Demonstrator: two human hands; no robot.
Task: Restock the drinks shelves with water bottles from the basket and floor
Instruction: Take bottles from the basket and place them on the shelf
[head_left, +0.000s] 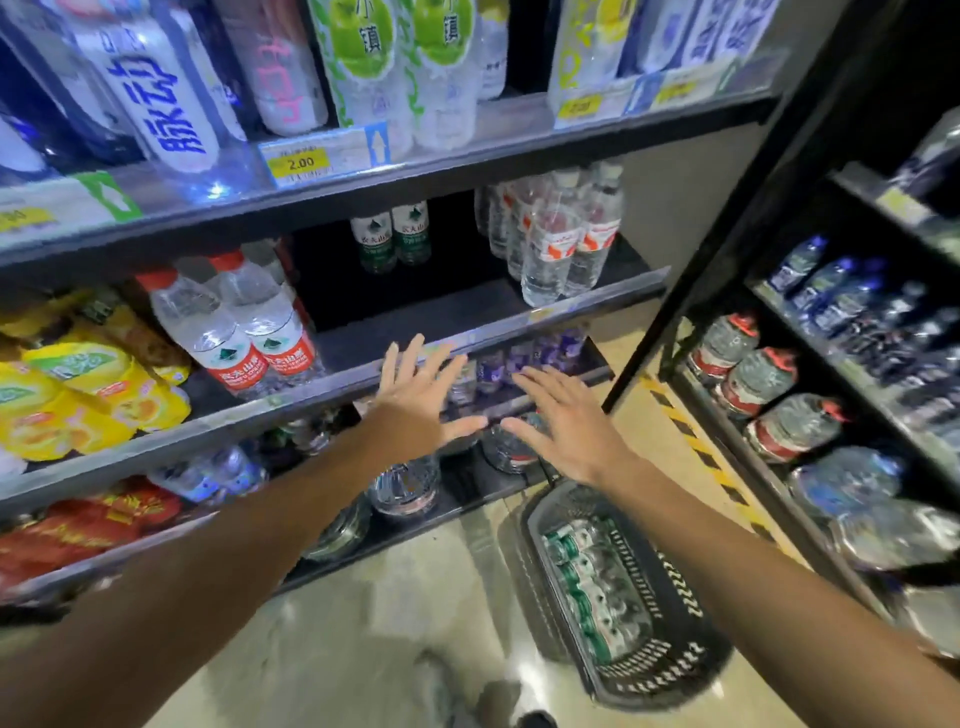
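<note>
Hands out in front of the drinks shelves (467, 306), both empty, fingers straight and spread wide: left hand (421, 400) and right hand (566, 421) side by side, thumbs nearly meeting, near the shelf edge. Basket (670, 660) on the floor below the right forearm, just beside the lowest shelf, packed with green-capped water bottles (592, 587). Red-capped bottles (239, 327) standing on the middle shelf, left of the left hand; green-labelled bottles (395, 236) at its back; clear red-banded bottles (561, 244) to the right.
</note>
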